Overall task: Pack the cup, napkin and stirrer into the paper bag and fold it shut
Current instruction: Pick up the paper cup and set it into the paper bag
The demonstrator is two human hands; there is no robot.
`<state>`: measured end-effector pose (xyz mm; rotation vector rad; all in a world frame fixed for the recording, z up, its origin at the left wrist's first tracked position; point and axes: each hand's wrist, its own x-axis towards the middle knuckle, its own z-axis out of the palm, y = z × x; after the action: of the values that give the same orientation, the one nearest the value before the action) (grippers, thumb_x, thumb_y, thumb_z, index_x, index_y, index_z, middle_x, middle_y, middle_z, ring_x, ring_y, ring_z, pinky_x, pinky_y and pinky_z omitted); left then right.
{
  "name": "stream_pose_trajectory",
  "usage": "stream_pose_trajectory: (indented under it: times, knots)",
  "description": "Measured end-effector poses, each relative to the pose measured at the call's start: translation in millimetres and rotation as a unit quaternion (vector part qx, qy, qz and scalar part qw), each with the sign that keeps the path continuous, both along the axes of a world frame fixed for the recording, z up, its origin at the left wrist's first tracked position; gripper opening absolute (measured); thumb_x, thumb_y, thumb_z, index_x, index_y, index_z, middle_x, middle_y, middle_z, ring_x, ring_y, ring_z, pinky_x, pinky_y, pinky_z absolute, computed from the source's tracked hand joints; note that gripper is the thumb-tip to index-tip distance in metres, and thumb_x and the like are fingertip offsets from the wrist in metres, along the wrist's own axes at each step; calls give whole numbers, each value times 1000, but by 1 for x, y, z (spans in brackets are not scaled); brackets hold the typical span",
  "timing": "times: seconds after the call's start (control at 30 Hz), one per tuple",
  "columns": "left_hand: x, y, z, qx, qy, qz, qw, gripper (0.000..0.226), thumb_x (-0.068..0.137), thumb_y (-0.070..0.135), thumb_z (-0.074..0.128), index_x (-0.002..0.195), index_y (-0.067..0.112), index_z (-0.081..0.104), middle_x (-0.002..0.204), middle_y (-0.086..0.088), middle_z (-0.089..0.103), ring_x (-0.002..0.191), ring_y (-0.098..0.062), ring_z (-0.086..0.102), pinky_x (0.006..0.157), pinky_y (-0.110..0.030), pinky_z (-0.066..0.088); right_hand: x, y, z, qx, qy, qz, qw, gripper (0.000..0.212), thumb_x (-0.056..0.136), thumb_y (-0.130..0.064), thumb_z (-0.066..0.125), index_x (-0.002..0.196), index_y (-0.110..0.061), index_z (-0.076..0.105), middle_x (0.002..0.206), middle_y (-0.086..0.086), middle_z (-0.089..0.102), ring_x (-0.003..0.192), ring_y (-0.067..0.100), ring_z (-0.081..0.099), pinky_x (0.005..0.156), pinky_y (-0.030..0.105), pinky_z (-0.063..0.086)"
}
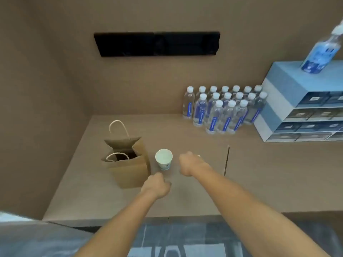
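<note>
A brown paper bag [128,167] with white cord handles stands open at the left of the counter. Just to its right a white paper cup [164,159] stands upright. A thin dark stirrer [226,160] lies on the counter further right. My left hand [156,185] hovers below the cup with fingers curled, holding nothing I can see. My right hand [189,163] is right of the cup, fingers curled downward over something pale; only a small pale corner [199,156] shows past the knuckles, perhaps the napkin. Neither hand touches the cup.
Several water bottles [222,110] stand in rows at the back right. A stack of blue and white boxes [300,104] sits at the far right with one bottle [319,51] on top. A brown wall with a black slot [156,44] closes the back.
</note>
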<state>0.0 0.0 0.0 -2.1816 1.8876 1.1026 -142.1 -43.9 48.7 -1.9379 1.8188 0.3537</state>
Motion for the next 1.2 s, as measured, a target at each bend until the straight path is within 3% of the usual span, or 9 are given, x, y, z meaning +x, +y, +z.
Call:
stream_pose_trajectory:
  times: [0.1, 0.23, 0.4, 0.5, 0.57, 0.63, 0.97, 1.13, 1.2]
  knots:
    - [-5, -10, -22, -38, 54, 94, 993, 35, 91, 31, 53, 116, 7, 49, 119, -20, 61, 106, -40, 60, 83, -38, 49, 0, -11, -36, 5, -55, -55, 997, 10, 82, -9, 52, 85, -15, 59, 113, 13, 66, 96, 30, 63, 75, 31, 48]
    - [-15, -25, -48, -65, 130, 217, 965, 34, 95, 19, 54, 118, 1, 36, 117, -25, 61, 107, -43, 59, 86, -41, 50, 2, -20, -77, 2, -211, -163, 964, 46, 87, -14, 56, 133, -14, 51, 123, 10, 63, 111, 30, 60, 87, 32, 49]
    - [-12, -53, -71, -72, 191, 293, 934, 64, 94, 14, 57, 147, 7, 22, 149, -17, 39, 136, -36, 39, 110, -41, 36, 6, -35, -105, -56, -353, -214, 909, 64, 83, 2, 53, 142, -20, 43, 138, 1, 56, 124, 26, 54, 106, 35, 43]
    - [-5, -71, -80, -83, 211, 278, 933, 68, 88, 7, 59, 147, 19, 29, 148, -5, 43, 137, -30, 39, 113, -43, 35, 10, -42, -106, -26, -406, -207, 890, 67, 82, 0, 56, 137, -36, 45, 126, -10, 60, 110, 21, 62, 95, 40, 53]
    - [-2, -80, -85, -64, 221, 272, 934, 58, 82, 9, 61, 134, 29, 42, 131, -1, 58, 120, -29, 55, 101, -48, 49, 10, -45, -103, 4, -439, -191, 878, 62, 85, -1, 60, 132, -39, 47, 107, -23, 59, 96, 10, 61, 78, 30, 56]
    - [0, -82, -90, -54, 227, 266, 935, 52, 80, 13, 61, 125, 35, 44, 117, 2, 62, 108, -27, 60, 90, -48, 55, 8, -46, -104, 21, -460, -195, 866, 60, 84, -5, 66, 131, -38, 47, 107, -26, 55, 98, 11, 60, 69, 30, 58]
    - [-10, -73, -20, -81, 287, 202, 933, 48, 67, 20, 52, 111, 38, 46, 104, 3, 65, 97, -26, 65, 84, -50, 57, -9, -36, -44, 8, -491, -184, 851, 54, 81, -3, 68, 122, -31, 47, 127, -10, 55, 84, 20, 65, 67, 36, 55]
    - [-7, -85, 53, -146, 293, 144, 934, 63, 53, 30, 59, 115, 22, 57, 105, -7, 70, 95, -28, 69, 78, -49, 61, -17, -32, 34, -48, -489, -140, 860, 53, 81, -2, 68, 123, -27, 48, 131, -6, 53, 92, 26, 67, 66, 35, 57]
    - [-3, -78, 101, -162, 299, 122, 932, 53, 55, 29, 62, 108, 23, 62, 104, -9, 71, 91, -29, 71, 72, -50, 62, -16, -29, 69, -78, -475, -119, 869, 53, 82, -3, 68, 126, -24, 47, 130, -4, 53, 93, 26, 70, 65, 33, 60]
